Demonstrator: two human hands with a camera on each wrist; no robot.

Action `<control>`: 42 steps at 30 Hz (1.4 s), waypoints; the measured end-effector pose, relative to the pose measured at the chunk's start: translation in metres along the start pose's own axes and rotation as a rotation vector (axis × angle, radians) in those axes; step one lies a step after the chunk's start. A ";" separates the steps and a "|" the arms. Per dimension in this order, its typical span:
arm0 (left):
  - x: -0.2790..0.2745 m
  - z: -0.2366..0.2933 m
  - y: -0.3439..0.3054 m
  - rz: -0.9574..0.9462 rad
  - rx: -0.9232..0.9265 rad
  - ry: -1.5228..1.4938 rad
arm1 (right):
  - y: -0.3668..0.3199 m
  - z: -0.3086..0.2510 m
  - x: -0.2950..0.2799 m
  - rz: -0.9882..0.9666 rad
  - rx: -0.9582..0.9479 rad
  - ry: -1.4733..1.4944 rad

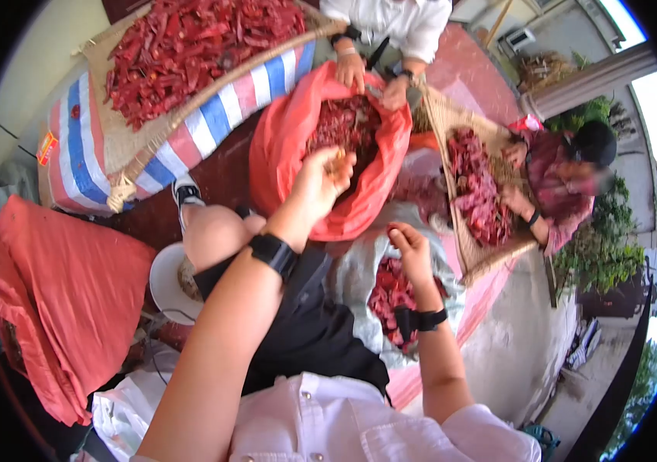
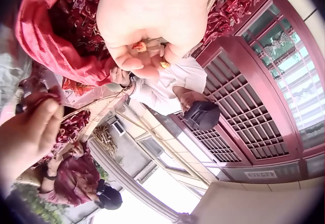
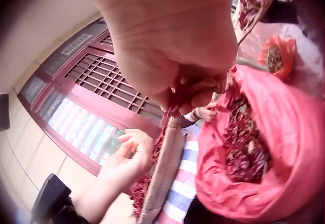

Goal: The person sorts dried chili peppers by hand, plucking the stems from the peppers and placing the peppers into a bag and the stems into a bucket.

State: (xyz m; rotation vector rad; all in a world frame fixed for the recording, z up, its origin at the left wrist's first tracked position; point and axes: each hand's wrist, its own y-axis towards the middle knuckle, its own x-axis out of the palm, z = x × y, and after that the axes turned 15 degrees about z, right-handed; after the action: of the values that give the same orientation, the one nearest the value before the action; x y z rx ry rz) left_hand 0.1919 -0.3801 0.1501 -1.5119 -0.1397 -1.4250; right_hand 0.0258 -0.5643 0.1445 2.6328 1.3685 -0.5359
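Note:
My left hand (image 1: 319, 183) is over the near rim of a big red woven sack (image 1: 278, 165), palm up. In the left wrist view its curled fingers hold small yellow-orange bits (image 2: 140, 46), which look like chili scraps. To the right, my right hand (image 1: 413, 250) pinches a dried red chili (image 3: 184, 93) between thumb and fingers, above an open pale bag (image 1: 353, 271) of red chilies (image 1: 392, 299). Broken dried chilies (image 3: 246, 145) fill the red sack. Another person's two hands (image 1: 350, 71) are at its far rim.
At the upper left, a woven tray (image 1: 117, 146) heaped with dried chilies lies on a striped bundle (image 1: 213, 115). A person in red (image 1: 567, 181) handles chilies on another woven tray (image 1: 444, 115) at right. A bulging red sack (image 1: 67, 300) and a white stool (image 1: 167, 289) are at left.

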 end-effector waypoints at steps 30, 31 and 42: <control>0.039 0.071 0.005 0.207 0.340 -0.116 | 0.157 0.103 0.204 -0.272 -0.041 -0.180; 0.039 0.071 0.006 0.218 0.338 -0.110 | 0.159 0.106 0.202 -0.254 0.109 -0.115; 0.031 0.053 0.011 0.262 0.311 -0.025 | 0.096 0.016 0.120 -0.064 0.250 0.457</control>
State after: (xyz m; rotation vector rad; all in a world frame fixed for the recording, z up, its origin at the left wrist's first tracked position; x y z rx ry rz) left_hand 0.2445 -0.3645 0.1793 -1.2423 -0.1641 -1.1191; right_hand 0.1633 -0.5328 0.0813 3.0581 1.5978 -0.1142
